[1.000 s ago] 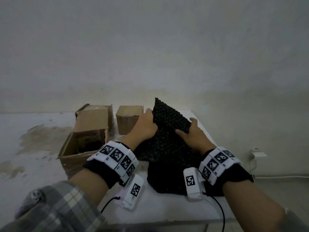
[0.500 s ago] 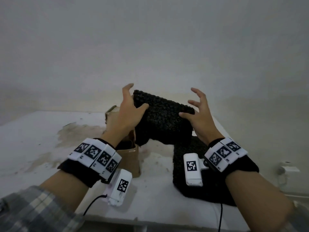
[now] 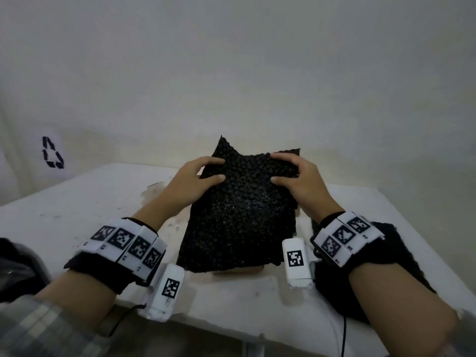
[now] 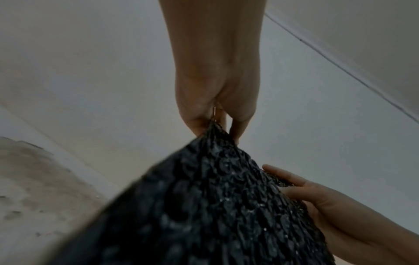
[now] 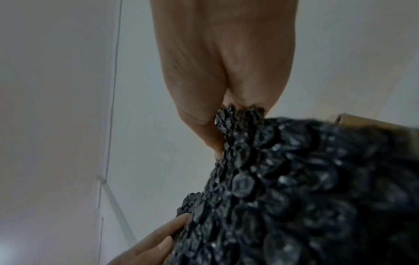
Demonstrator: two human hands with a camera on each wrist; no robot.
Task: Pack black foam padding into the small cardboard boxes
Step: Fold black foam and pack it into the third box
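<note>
Both your left hand (image 3: 199, 177) and right hand (image 3: 298, 176) pinch one foam sheet (image 3: 239, 215) mid-frame over the desk (image 3: 77, 202); none looks packed yet.

Head cam sits on my head, looks forward and down over the white table (image 3: 77, 202) toward the wall (image 3: 231, 60), wide angle, both my forearms in the lower part of the picture. Left wrist cam looks along my left hand (image 4: 215, 86) from very close, the hand running down from the top edge, table and wall beyond. Right wrist cam does the same along my right hand (image 5: 226, 75), also very close, wall behind. All three views share the black foam sheet (image 3: 242, 212) between my hands. Each wrist view also catches the opposite hand's fingers at its bottom edge. Near foam is blurred in both wrist views.
</note>
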